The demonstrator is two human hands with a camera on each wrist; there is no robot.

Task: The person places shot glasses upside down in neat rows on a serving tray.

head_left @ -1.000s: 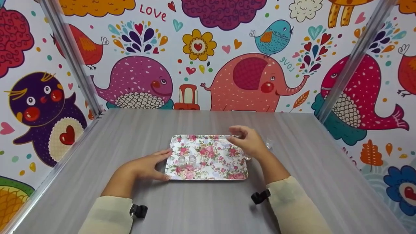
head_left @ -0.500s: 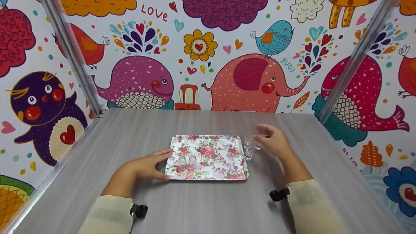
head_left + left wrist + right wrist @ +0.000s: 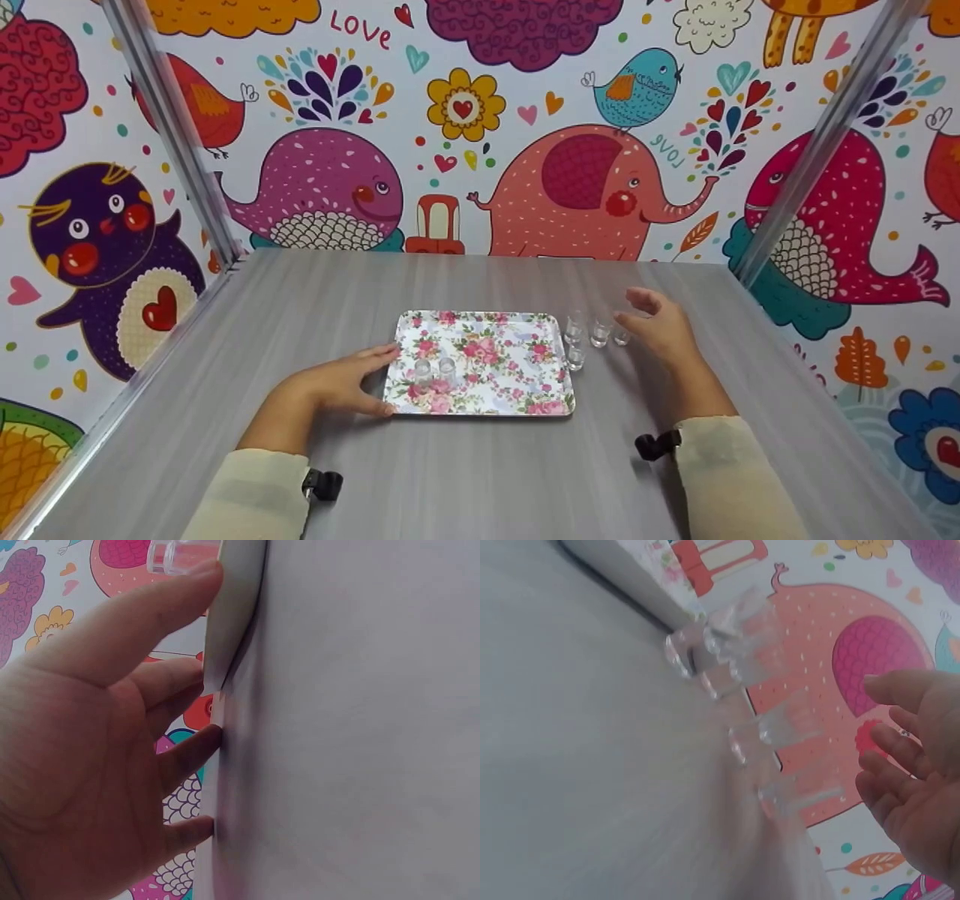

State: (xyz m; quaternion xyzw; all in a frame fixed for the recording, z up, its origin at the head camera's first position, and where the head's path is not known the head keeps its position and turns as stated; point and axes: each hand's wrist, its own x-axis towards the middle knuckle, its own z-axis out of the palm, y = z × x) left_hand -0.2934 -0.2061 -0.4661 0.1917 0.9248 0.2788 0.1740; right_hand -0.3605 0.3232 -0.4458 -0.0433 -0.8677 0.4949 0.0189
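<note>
A floral tray (image 3: 510, 382) lies on the table, and two small clear shot glasses (image 3: 447, 369) stand on its left part. My left hand (image 3: 341, 386) rests against the tray's left edge; in the left wrist view its thumb (image 3: 161, 611) touches the rim and the fingers are extended. Several more shot glasses (image 3: 576, 356) stand on the table off the tray's right edge. Beside the rightmost glass (image 3: 621, 334) is my right hand (image 3: 664, 330), its fingers loosely bent. The right wrist view shows this hand holding nothing, apart from the row of glasses (image 3: 787, 724).
The grey table (image 3: 480, 480) runs back to a wall (image 3: 465, 180) printed with cartoon animals. Metal posts (image 3: 795, 172) rise at both back corners. A black wrist camera (image 3: 657, 446) sits on the right sleeve, another camera (image 3: 322, 485) on the left.
My right hand has moved right, from over the tray's back right corner to beyond the loose glasses, uncovering them. My left hand and the two glasses on the tray stay put.
</note>
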